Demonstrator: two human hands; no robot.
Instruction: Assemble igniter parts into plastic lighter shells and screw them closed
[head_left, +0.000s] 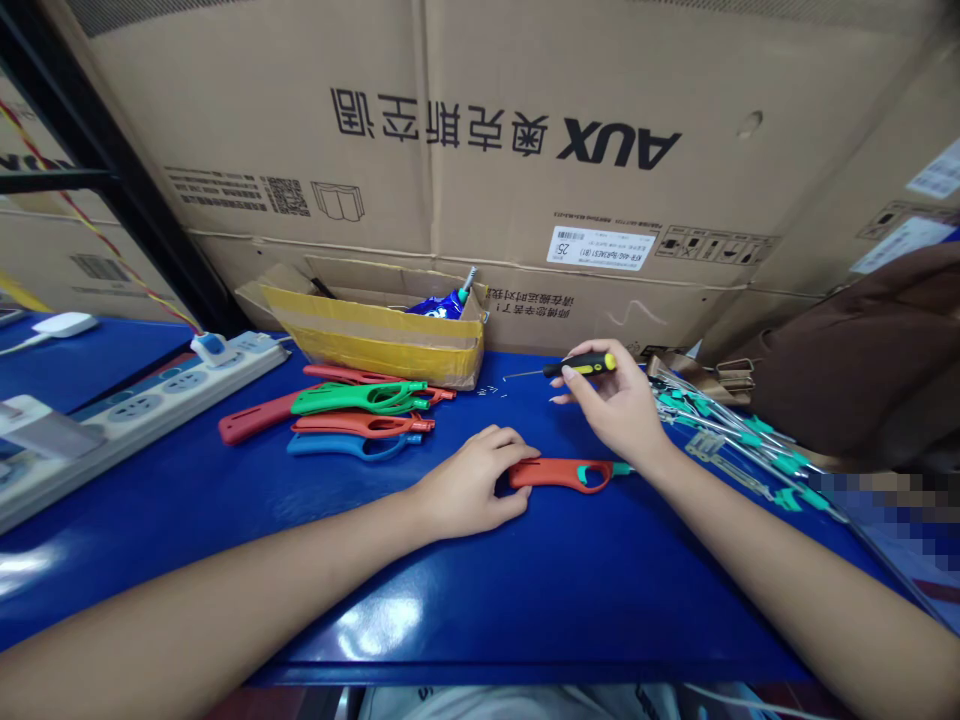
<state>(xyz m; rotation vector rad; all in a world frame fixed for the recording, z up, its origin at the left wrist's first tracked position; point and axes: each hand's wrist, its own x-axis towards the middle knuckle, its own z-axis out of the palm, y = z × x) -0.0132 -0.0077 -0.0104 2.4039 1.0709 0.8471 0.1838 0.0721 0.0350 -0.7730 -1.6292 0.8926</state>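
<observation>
"while the left hand [466,482] steadies the orange lighter [551,473], how is it set?"

"half curled, thumb and fingers around the handle's left end. lighter lies on the blue table [450,590], near the middle, its green tip end toward the right forearm."

"right hand [621,405]?"

"closed round the screwdriver [598,364], shaft pointing left, tip just beside tiny pale bits [493,389]. can't tell if it touches one."

"rest?"

"left: pile of lighter casings [356,398], red, green, orange, blue. far: yellow-taped box [382,345] with a blue packet [444,306]. right: metal rods [752,437] with green pieces."
</observation>
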